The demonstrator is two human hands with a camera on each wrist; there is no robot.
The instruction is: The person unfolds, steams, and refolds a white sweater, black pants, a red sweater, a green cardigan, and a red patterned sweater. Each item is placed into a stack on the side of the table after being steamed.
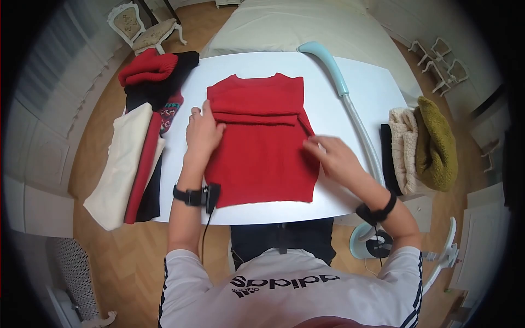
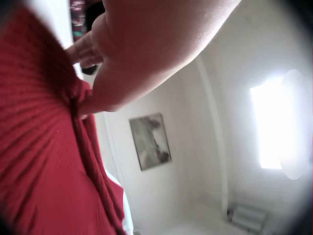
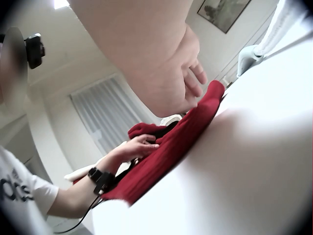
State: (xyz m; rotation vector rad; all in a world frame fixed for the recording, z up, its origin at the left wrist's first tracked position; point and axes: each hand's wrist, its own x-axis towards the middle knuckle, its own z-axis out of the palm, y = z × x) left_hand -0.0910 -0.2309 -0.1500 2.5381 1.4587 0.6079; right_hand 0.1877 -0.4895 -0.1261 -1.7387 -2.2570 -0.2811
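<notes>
A red sweater (image 1: pixel 262 158) lies flat on the white table (image 1: pixel 186 213), a folded band of cloth crossing its upper part. Beside its left edge is my left hand (image 1: pixel 203 134), fingers spread and thumb on the cloth; the left wrist view shows this hand (image 2: pixel 98 54) touching the ribbed red knit (image 2: pixel 39 122). At the right edge, my right hand (image 1: pixel 339 161) pinches the cloth near the sleeve with bent fingers. In the right wrist view the right hand (image 3: pixel 171 78) is over the raised edge of the sweater (image 3: pixel 171 147), its thumb hidden.
Folded clothes in white (image 1: pixel 123 164), red and black are stacked at the table's left. A pale blue-handled appliance wand (image 1: pixel 328 65) with a hose (image 1: pixel 361 131) lies right of the sweater. Cream (image 1: pixel 403 147) and olive knits (image 1: pixel 436 145) lie at the right edge.
</notes>
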